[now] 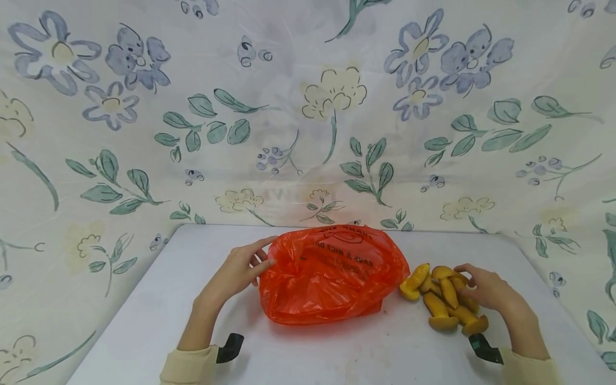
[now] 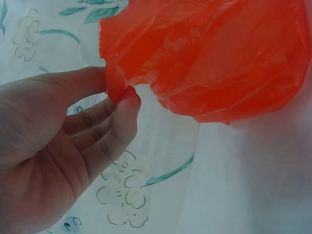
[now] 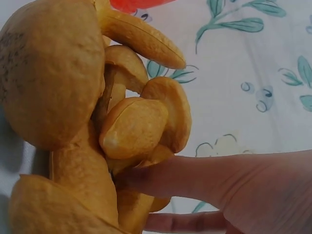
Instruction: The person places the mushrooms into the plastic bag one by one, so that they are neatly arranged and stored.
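Note:
A red plastic bag (image 1: 332,283) with reversed dark print lies puffed up on the table. At its left side my left hand (image 1: 243,267) pinches the edge; the left wrist view shows a fold of the red plastic (image 2: 117,78) between thumb and fingers. Right of the bag lies a pile of yellow-brown mushrooms (image 1: 435,305) with thick stems and rounded caps. My right hand (image 1: 488,289) is at the pile's right side, thumb and fingers on either side of a mushroom (image 3: 134,207). Its fingertips are partly hidden behind the mushrooms.
A white table (image 1: 346,353) carries the bag and the pile. Behind it hangs a cloth (image 1: 289,133) printed with flowers and leaves. A black wrist-worn piece (image 1: 231,347) juts from the left sleeve, and another black piece (image 1: 483,350) from the right, near the front mushrooms.

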Demonstrator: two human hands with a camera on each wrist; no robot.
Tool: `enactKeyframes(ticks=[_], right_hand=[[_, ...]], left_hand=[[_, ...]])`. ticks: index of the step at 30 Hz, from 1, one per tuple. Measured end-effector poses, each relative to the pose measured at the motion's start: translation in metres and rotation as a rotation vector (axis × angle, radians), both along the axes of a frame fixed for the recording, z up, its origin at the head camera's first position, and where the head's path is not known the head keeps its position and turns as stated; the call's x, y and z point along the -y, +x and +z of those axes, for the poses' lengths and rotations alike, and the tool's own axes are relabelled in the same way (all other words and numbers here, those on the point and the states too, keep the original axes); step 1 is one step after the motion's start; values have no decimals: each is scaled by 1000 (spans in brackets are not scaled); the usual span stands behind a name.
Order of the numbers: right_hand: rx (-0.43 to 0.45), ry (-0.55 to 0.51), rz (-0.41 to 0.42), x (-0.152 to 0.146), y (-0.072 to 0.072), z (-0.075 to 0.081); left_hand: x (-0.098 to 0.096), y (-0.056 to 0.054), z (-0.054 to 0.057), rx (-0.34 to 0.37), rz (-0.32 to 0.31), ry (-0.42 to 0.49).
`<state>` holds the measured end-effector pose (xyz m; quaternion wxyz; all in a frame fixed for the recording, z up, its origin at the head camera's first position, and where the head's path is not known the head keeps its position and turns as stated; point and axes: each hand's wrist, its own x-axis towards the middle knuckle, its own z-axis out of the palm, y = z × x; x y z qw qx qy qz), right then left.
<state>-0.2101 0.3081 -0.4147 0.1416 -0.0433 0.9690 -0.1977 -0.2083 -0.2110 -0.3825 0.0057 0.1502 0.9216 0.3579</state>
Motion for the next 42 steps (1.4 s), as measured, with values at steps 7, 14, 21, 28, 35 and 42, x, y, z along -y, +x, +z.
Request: enactKeyframes(ticks=[7, 14, 21, 28, 35, 42], right_hand=[[20, -15, -21, 0, 3, -1], [30, -20, -33, -6, 2, -4], [-10, -11, -43, -15, 1, 1], [-50, -25, -68, -21, 2, 10], [-104, -33, -78, -22, -3, 9], [-210, -56, -80, -12, -2, 11]], left_hand=[[-3, 0, -1, -8, 7, -10], [-6, -2, -1, -17, 19, -23], [-9, -7, 1, -34, -11, -12], [-15, -16, 2, -34, -14, -17], [-16, -22, 5, -23, -3, 3], [-10, -17, 8, 3, -15, 16]])
